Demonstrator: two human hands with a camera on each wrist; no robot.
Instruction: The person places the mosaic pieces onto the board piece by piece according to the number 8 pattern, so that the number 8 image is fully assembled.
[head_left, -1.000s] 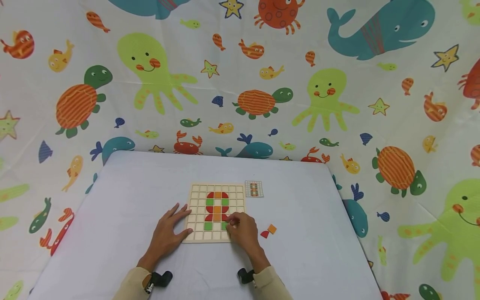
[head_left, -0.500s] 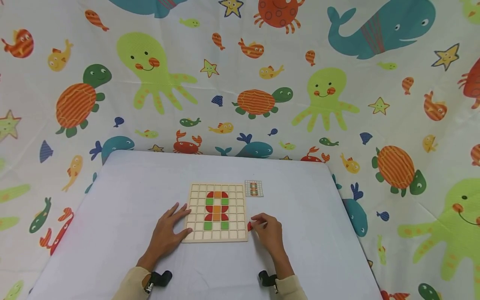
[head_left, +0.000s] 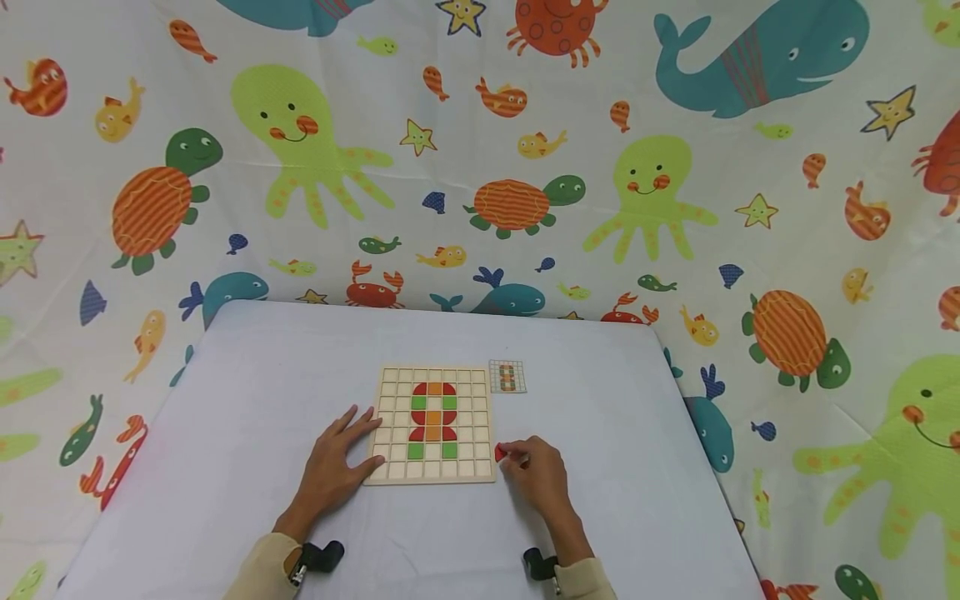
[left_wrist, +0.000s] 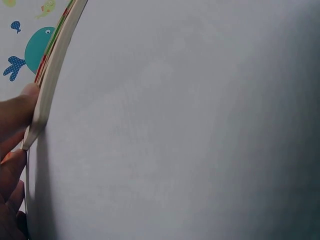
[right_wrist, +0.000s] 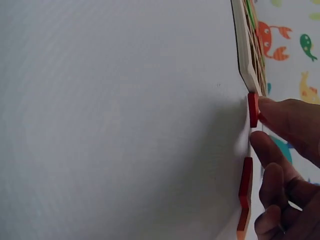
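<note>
A square wooden grid board (head_left: pixel 476 375) lies on the white table, with red, orange and green tiles set in its middle columns. My left hand (head_left: pixel 330 458) rests at its left side, fingers spread, with the thumb on the near left part of the board. Just off the board's right edge, my right hand (head_left: pixel 538 475) pinches a red tile (right_wrist: pixel 253 110) with a rounded side. Below that hand in the right wrist view, a second red tile (right_wrist: pixel 245 182) and an orange tile (right_wrist: pixel 243 220) lie on the table; the head view hides both behind the hand.
A small pattern card (head_left: pixel 507 377) with a printed grid lies against the board's upper right corner. White cloth covers the table (head_left: pixel 592 383), and a curtain (head_left: pixel 450 183) with sea animals hangs behind its far edge.
My right hand has moved right, off the board, leaving a green tile in its cell. It now has a red tile by the board's edge. The left hand stays put.
</note>
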